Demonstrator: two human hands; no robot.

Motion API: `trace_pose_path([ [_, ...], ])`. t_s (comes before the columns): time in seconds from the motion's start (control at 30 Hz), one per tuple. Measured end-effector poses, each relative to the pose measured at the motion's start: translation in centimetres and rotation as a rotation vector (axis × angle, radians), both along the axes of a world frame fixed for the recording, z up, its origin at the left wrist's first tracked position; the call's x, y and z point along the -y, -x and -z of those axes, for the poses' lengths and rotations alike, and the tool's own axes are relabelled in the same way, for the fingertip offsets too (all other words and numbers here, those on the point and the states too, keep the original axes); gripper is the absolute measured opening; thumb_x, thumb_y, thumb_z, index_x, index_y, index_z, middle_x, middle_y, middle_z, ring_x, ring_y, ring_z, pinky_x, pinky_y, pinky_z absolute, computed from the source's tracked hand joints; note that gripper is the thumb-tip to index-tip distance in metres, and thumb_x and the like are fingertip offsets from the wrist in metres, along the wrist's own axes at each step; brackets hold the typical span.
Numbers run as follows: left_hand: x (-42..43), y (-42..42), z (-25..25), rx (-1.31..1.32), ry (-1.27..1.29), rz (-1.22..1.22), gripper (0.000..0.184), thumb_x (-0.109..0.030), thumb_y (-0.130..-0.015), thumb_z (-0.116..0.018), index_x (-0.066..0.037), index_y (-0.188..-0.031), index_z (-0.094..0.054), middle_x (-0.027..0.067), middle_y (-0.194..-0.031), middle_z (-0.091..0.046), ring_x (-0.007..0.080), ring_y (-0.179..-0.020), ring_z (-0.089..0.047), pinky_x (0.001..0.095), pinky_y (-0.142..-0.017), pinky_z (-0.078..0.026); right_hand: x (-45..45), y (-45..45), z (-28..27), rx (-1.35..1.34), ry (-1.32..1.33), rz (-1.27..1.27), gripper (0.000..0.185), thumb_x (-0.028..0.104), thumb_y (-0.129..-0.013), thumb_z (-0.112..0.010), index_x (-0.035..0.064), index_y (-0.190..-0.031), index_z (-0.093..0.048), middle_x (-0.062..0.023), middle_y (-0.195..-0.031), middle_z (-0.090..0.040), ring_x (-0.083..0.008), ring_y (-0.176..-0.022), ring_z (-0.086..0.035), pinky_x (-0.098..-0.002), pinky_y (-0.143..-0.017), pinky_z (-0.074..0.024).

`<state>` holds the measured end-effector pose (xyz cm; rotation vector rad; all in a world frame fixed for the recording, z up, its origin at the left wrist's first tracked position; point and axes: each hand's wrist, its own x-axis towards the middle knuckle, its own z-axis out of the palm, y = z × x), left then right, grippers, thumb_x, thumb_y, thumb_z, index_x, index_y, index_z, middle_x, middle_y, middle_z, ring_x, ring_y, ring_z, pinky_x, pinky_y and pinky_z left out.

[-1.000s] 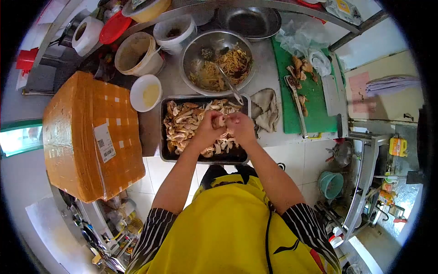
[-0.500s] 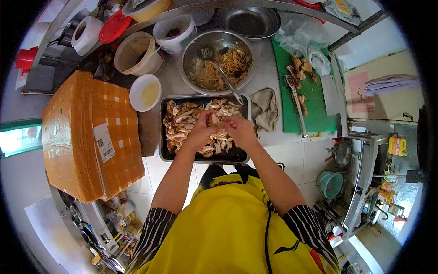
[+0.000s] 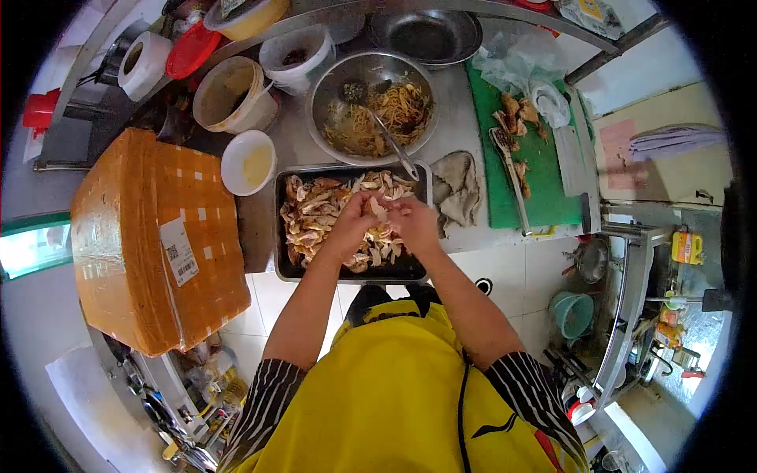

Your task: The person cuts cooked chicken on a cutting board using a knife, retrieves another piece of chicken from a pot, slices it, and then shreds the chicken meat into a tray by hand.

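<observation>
Over a black rectangular tray (image 3: 402,272) full of torn cooked chicken (image 3: 311,209), both hands meet. My left hand (image 3: 351,229) is closed, pinching a pale piece of chicken (image 3: 379,210) between thumb and fingers. My right hand (image 3: 416,225) is closed at the same piece, its fingertips pressed together and slightly blurred. Just beyond the tray stands a steel mixing bowl (image 3: 319,94) holding noodle-like strips, dark sauce and a metal spoon (image 3: 394,146). A crumpled grey cloth (image 3: 457,189) lies right of the tray.
On the right, a green cutting board (image 3: 505,213) bears chicken pieces (image 3: 516,118), tongs (image 3: 512,181) and a cleaver (image 3: 569,162). A large taped box (image 3: 142,260) stands at the left, near a white bowl (image 3: 248,162) and tubs. A steel shelf (image 3: 331,17) crosses overhead.
My right hand has shifted slightly, its fingers drawing along the piece of chicken. More of the pale piece now shows between the hands. The view has turned slightly.
</observation>
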<state>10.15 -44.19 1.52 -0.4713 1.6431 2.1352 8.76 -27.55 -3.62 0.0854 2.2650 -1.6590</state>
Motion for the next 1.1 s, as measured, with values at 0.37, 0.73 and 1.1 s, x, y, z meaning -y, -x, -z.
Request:
trace_pose_path([
  [0.37,1.0,0.1,-0.6,-0.022,-0.243,-0.105,0.051,0.01,-0.082,-0.057,-0.006,-0.131,-0.053,0.0073,-0.13,-0.051,0.0197,-0.117,-0.051,0.0321,-0.098,-0.042,-1.2,1.1,-7.4,-0.211,-0.112,-0.108,0.025,0.018,-0.085,-0.066,0.0037,-0.106,-0.069,-0.0173,-0.087,-0.068,-0.0335,-0.079,-0.067,-0.0393,-0.071,-0.0535],
  [0.73,0.3,0.2,-1.0,-0.102,0.043,0.031,0.047,0.003,-0.084,-0.066,-0.003,-0.129,-0.053,0.0068,-0.119,-0.057,0.0164,-0.108,-0.054,0.0286,-0.093,-0.045,0.0,1.4,-6.9,-0.335,-0.341,-0.284,0.023,0.018,-0.082,-0.068,-0.0009,-0.093,-0.063,-0.0177,-0.083,-0.067,-0.0363,-0.076,-0.065,-0.0412,-0.068,-0.0529],
  [1.1,1.3,-0.7,-0.6,0.062,-0.386,-0.224,0.049,0.004,-0.085,-0.056,0.001,-0.132,-0.047,0.0107,-0.121,-0.057,0.0221,-0.109,-0.058,0.0353,-0.092,-0.049,-2.3,0.5,-2.4,0.204,0.153,0.029,0.026,0.019,-0.086,-0.068,-0.0007,-0.104,-0.066,-0.0162,-0.092,-0.069,-0.0279,-0.075,-0.067,-0.036,-0.066,-0.0528],
])
